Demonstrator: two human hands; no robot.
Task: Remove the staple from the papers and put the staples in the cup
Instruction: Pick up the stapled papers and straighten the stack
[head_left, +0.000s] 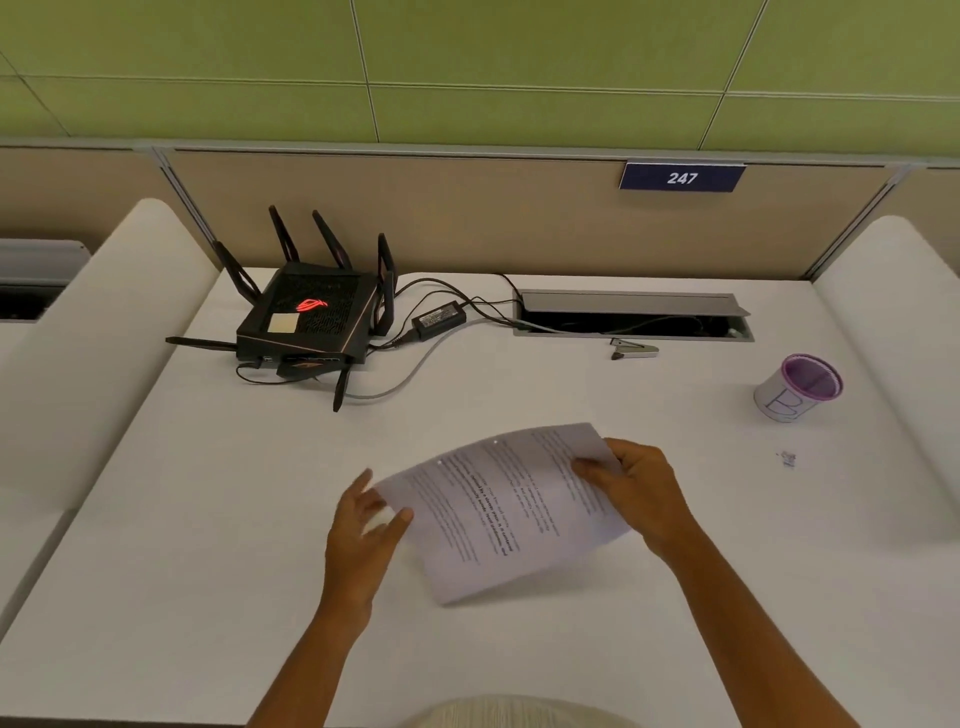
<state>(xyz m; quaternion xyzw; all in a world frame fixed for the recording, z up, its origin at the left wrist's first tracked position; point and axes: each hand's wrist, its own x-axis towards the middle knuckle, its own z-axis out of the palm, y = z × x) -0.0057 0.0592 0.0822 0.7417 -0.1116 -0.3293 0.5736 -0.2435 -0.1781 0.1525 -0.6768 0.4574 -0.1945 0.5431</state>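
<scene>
We read "247" in white on the blue sign (681, 177) on the partition, a large handwritten "B" on the cup (797, 387), and only blurred, illegible print on the papers (506, 512).

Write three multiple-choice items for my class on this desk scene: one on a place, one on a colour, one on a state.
1. Where does the staple remover lie?
A. Inside the cup
B. Just in front of the cable tray
C. On the router

2. What colour is the cup rim?
A. Purple
B. Green
C. Orange

3. How are the papers held?
A. Flat, untouched
B. One hand only
C. By both hands, lifted

Answers: B, it rests by the tray's front edge; A, the rim shows purple; C, the left hand and right hand each grip an edge.
</scene>
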